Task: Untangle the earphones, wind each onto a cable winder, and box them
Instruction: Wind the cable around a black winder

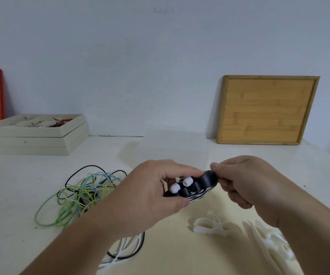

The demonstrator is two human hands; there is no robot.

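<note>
1. One set of white earphones (pixel 186 182) appears almost wound: the buds sit on the black cable winder (pixel 209 178), held above the worktop (pixel 21 195).
2. The left hand (pixel 156 193) grip curls round the winder; the right hand (pixel 245 181) grip pinches its right end.
3. Remaining, by judgement: the coloured tangle (pixel 80 195), the spare white winders (pixel 208 227), and boxing in the clear box (pixel 176 147).

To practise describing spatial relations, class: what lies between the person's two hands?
In the head view, a black cable winder spans the gap, gripped by the left hand and pinched by the right hand; two white earbuds sit on it.
</note>
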